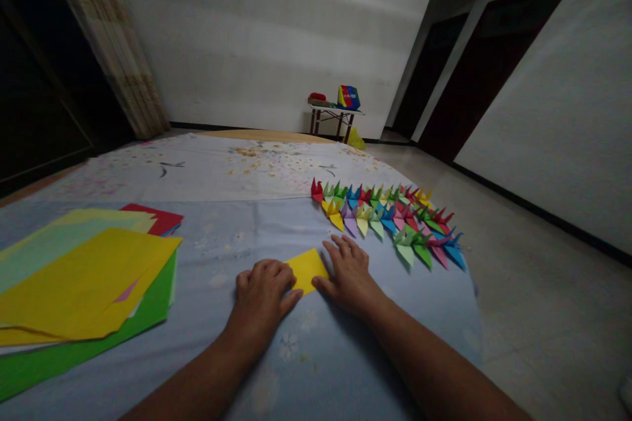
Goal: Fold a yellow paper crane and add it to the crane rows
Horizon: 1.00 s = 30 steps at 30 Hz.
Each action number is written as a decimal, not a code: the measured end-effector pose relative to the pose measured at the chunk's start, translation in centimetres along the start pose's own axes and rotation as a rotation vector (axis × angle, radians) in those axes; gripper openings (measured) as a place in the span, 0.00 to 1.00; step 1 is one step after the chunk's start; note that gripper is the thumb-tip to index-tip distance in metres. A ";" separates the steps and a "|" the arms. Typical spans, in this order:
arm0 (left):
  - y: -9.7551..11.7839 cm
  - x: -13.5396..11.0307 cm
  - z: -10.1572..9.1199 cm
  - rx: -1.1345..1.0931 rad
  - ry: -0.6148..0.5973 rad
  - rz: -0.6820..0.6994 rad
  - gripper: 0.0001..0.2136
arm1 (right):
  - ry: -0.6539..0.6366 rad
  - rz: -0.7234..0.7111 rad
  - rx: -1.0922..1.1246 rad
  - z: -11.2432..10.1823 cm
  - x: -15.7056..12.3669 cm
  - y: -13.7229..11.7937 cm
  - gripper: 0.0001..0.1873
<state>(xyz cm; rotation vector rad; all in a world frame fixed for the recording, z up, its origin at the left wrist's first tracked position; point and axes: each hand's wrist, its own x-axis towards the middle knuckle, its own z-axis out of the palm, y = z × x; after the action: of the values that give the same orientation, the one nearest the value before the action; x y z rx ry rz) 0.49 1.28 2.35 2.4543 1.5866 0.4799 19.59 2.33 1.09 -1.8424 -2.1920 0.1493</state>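
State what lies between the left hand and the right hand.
A small yellow paper lies between the left hand and the right hand on the blue cloth, as the head view shows.

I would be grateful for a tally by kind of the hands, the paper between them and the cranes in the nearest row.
Left hand and right hand: 2
Yellow paper between them: 1
Cranes in nearest row: 4
Total: 7

White lettering (349,96) on the multicoloured box (349,100) is too small to read.
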 end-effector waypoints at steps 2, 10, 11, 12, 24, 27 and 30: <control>0.0 0.0 -0.1 -0.008 -0.018 -0.013 0.06 | -0.003 0.049 -0.012 -0.3 0.1 1.1 0.36; 0.0 0.1 0.0 -0.015 -0.009 -0.002 0.06 | 0.122 0.021 0.054 -1.0 -0.1 1.5 0.32; 0.0 0.1 0.1 -0.010 -0.002 0.002 0.06 | 0.109 -0.015 0.075 -0.9 -0.2 0.8 0.32; -0.1 0.1 0.2 -0.004 0.007 0.003 0.06 | 0.077 -0.044 0.090 -0.7 -0.2 0.0 0.34; -1.1 0.2 0.6 -0.049 -0.019 -0.001 0.08 | -0.049 0.104 0.083 -0.7 0.1 2.7 0.35; -1.2 0.2 0.8 -0.047 -0.013 0.001 0.07 | 0.006 0.080 0.131 -1.0 0.2 3.2 0.33; -1.2 0.2 0.8 -0.040 -0.009 0.003 0.07 | 0.078 0.004 0.199 -1.1 0.0 2.0 0.30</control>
<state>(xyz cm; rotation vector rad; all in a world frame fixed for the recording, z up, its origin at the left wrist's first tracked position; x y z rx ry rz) -0.14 1.97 1.26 2.4266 1.5551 0.4948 21.80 2.60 1.59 -1.7147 -2.0404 0.2808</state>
